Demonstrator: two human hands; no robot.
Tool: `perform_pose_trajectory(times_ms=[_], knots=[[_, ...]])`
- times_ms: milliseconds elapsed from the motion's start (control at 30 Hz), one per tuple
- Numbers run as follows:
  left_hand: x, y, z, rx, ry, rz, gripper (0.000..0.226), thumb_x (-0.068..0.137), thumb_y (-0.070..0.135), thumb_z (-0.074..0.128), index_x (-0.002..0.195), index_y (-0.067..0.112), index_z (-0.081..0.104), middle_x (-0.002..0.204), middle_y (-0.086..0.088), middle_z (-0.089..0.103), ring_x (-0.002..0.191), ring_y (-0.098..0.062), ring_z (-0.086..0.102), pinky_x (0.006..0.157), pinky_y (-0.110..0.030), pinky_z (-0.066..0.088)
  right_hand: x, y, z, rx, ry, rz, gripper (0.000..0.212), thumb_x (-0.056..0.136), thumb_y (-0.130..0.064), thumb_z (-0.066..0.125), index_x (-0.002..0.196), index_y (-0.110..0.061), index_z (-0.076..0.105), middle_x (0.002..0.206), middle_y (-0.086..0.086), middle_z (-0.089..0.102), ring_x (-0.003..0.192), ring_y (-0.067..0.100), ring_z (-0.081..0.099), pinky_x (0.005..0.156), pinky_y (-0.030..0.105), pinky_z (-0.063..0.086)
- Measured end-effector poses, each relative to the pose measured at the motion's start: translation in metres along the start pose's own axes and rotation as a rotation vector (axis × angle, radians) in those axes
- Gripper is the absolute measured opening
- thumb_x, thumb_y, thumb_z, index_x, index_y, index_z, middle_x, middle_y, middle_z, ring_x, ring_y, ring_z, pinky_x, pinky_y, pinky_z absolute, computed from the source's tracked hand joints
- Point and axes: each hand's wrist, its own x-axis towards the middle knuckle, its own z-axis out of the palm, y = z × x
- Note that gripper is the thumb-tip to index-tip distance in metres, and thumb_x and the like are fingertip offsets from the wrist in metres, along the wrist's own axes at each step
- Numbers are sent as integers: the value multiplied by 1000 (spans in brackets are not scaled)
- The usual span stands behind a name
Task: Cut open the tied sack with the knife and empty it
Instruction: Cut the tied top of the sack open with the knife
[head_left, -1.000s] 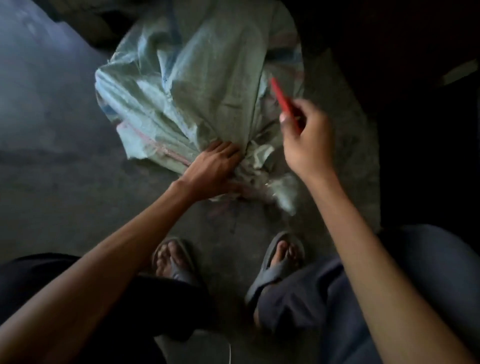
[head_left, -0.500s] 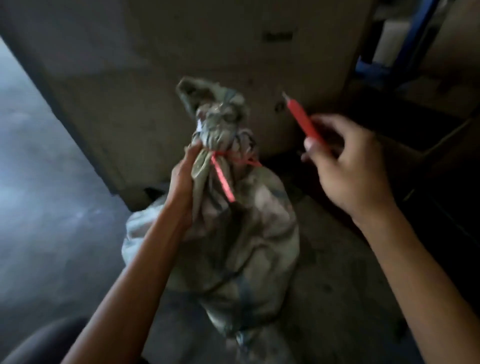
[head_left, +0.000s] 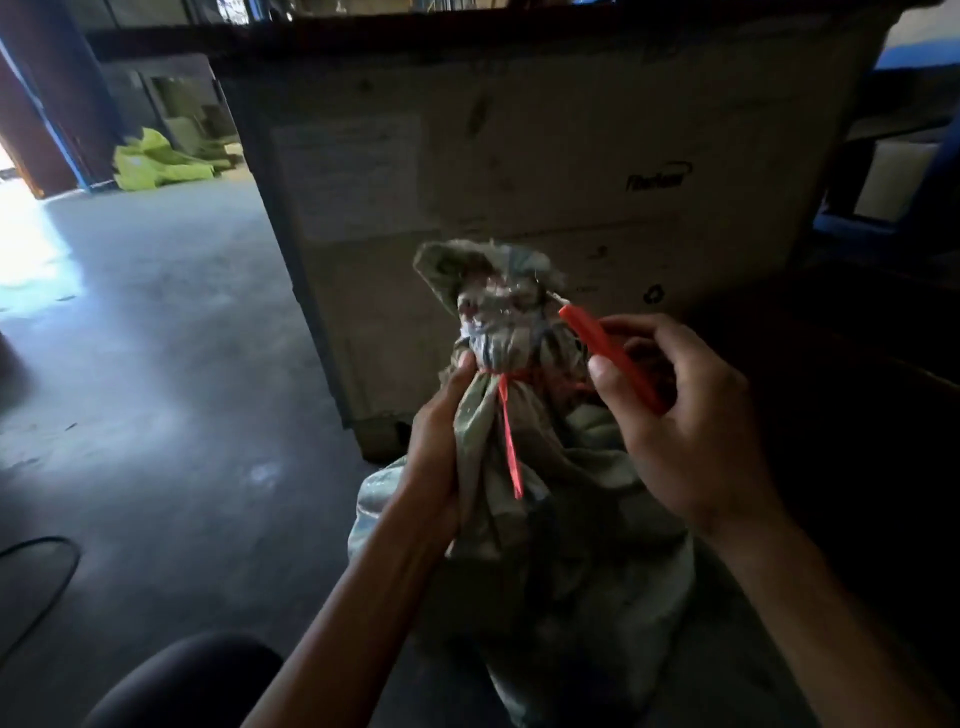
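A pale green woven sack (head_left: 561, 525) stands upright in front of me, its neck bunched and bound with a red string (head_left: 506, 415) whose loose end hangs down the front. My left hand (head_left: 441, 441) grips the sack's neck just below the tie, from the left side. My right hand (head_left: 680, 410) holds a red-handled knife (head_left: 608, 353) close to the right of the tied neck, its tip near the bunched top (head_left: 493, 291). The blade itself is too small to make out.
A large cardboard crate (head_left: 519, 156) stands right behind the sack. Grey concrete floor (head_left: 156, 364) stretches to the left toward a bright doorway. Yellow-green sacks (head_left: 156, 166) lie at the far left. A dark cable (head_left: 36, 587) loops on the floor at lower left.
The sack went from lying on the floor to being held upright by its neck. My right hand brought the knife in closer to the tied top.
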Motion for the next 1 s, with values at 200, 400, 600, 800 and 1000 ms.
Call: perform_pose_trajectory(times_ms=[200,400,600,800,1000], knots=[[10,5,-8,53,112,196,36,94,38,70,113,9,77,114,-19,76,104,-32,75,93,-48,62,-11,6,-14,-84,-54,-44,29,94,-33,62,120,-20,64,107,-12,68,100,-11,61,76,-1,44],[15,6,-7,167,195,298,26,85,36,80,97,13,82,105,-18,79,98,-30,76,94,-53,60,-12,8,-15,-146,-109,-76,31,92,-33,67,120,-23,64,109,-10,66,99,-5,62,79,2,45],[19,4,-15,341,232,434,28,86,36,80,89,8,80,91,-17,80,88,-31,77,85,-50,62,-9,10,-3,-180,-158,-97,26,88,-33,70,114,-28,66,104,-14,66,97,-3,62,79,7,48],[27,2,-25,383,266,478,30,81,37,82,85,7,81,85,-17,79,80,-29,75,79,-45,60,-4,17,7,-210,-189,-78,28,88,-40,66,114,-30,66,104,-17,65,96,-5,61,76,4,46],[34,3,-34,417,302,517,32,81,40,81,84,8,81,86,-20,79,89,-47,74,82,-67,58,1,24,13,-249,-228,-44,29,85,-37,68,113,-33,66,105,-17,65,97,-4,61,77,7,46]])
